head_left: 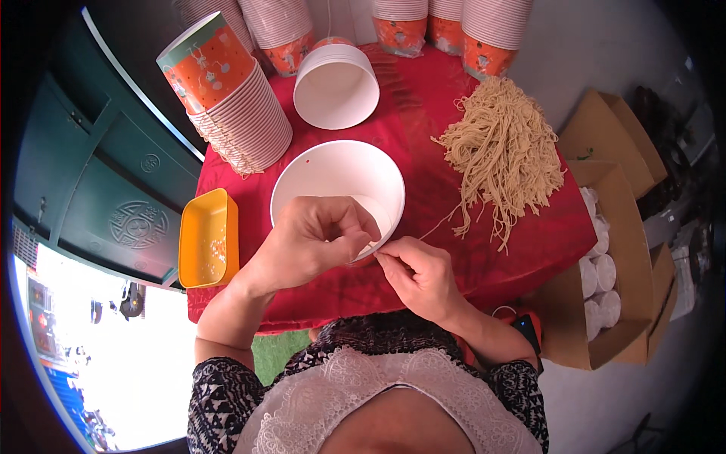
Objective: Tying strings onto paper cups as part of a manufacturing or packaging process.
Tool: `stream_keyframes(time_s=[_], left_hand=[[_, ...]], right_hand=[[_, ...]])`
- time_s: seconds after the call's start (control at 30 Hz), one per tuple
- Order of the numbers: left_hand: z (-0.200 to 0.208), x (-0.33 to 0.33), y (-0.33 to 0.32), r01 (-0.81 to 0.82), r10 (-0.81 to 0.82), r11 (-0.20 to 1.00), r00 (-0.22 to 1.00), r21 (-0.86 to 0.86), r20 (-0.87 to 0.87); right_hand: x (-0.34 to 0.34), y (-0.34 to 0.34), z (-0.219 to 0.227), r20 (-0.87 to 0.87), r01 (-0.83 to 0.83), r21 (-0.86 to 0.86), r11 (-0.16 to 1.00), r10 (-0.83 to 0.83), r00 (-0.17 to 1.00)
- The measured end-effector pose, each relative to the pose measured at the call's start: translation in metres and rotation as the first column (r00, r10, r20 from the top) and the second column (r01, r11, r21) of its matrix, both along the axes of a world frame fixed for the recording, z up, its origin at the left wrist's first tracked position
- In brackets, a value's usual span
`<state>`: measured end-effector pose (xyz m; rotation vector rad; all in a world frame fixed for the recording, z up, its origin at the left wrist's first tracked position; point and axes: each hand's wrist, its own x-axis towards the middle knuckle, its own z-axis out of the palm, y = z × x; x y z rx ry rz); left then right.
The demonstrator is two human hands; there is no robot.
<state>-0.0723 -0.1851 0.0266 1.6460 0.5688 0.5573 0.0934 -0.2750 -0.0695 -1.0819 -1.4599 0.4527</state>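
Note:
A white paper tub (333,166) lies tilted in front of me, its mouth facing up toward me. My left hand (314,238) is over its near rim, fingers curled together in a pinch; what they grip is hidden. My right hand (420,276) closes thumb and finger at the rim's near right side. From that hand a thin beige string (440,225) trails to a loose heap of beige strings (503,147) on the right.
Left stands a leaning stack of orange-patterned paper tubs (234,106), near a yellow plastic box (208,234) holding small bits. Another white tub (336,87) and wrapped stacks of tubs (491,38) are at the back of the red-covered table (408,144). A cardboard box (628,257) with white rolls stands right.

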Motion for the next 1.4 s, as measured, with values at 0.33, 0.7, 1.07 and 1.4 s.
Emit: stream_keyframes(time_s=[0.33, 0.7, 1.07, 1.4], left_hand=[[-0.004, 0.002, 0.007, 0.043, -0.048, 0.988, 0.998, -0.149, -0.029], [-0.015, 0.005, 0.008, 0.079, -0.086, 0.988, 0.995, -0.13, -0.045], [-0.014, 0.007, 0.01, 0.049, -0.053, 0.996, 0.997, -0.071, -0.056], [-0.013, 0.006, 0.013, 0.049, -0.053, 0.995, 0.998, -0.089, -0.045]], right_hand=[[0.014, -0.01, 0.018, -0.032, -0.03, -0.077, 0.997, 0.027, 0.999], [0.028, 0.002, 0.063, -0.04, -0.277, 0.043, 0.96, 0.278, 0.96], [0.03, 0.014, 0.057, 0.273, -0.031, 0.145, 0.989, -0.01, 0.962], [0.019, 0.017, 0.045, 0.273, -0.014, 0.148, 0.989, -0.027, 0.962]])
